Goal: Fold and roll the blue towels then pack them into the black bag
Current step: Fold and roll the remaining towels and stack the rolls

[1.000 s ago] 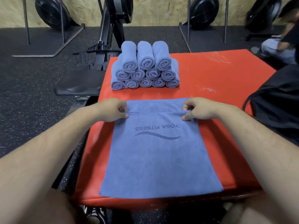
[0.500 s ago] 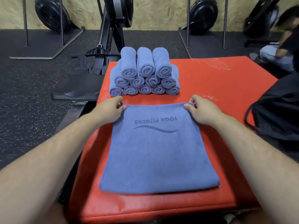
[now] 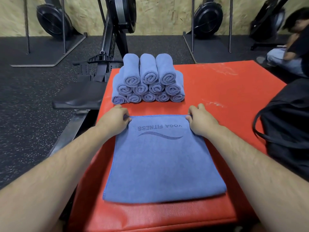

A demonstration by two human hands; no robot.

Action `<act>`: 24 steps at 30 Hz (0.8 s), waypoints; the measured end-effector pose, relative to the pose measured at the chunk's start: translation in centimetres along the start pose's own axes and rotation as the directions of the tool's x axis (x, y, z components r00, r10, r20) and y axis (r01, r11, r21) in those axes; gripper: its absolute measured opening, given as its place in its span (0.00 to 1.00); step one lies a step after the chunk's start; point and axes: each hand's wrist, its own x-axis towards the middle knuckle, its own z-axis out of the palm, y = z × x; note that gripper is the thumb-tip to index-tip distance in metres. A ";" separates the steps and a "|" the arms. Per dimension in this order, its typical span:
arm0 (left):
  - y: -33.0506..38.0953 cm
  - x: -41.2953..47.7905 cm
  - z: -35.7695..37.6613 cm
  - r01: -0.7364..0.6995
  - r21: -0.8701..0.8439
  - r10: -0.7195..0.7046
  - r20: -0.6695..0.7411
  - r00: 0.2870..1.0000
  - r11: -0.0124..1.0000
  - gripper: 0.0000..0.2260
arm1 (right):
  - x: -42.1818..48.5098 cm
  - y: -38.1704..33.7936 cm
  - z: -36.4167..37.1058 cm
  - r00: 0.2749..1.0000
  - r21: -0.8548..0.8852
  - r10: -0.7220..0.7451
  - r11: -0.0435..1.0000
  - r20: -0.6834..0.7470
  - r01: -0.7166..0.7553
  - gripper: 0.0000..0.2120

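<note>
Pinching the folded blue cloth towel at far corners, your left hand and right hand must square edges first.

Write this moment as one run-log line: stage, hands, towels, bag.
stage: folded, not yet rolled | left hand: pinches far left corner of towel | right hand: pinches far right corner | rolled towels: stacked behind | bag: at right
</note>
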 end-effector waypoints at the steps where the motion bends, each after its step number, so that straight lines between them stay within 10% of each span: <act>1: 0.1 -0.1 0.0 -0.004 0.011 0.004 -0.003 1.000 1.000 0.06 | -0.1 0.0 0.0 1.000 0.014 -0.013 1.000 -0.020 0.013 0.08; 24: 2.9 -9.2 -11.6 -0.051 -0.385 -0.005 -0.143 0.990 0.921 0.04 | -10.4 -0.5 -12.6 0.963 0.314 -0.184 0.919 -0.197 0.239 0.08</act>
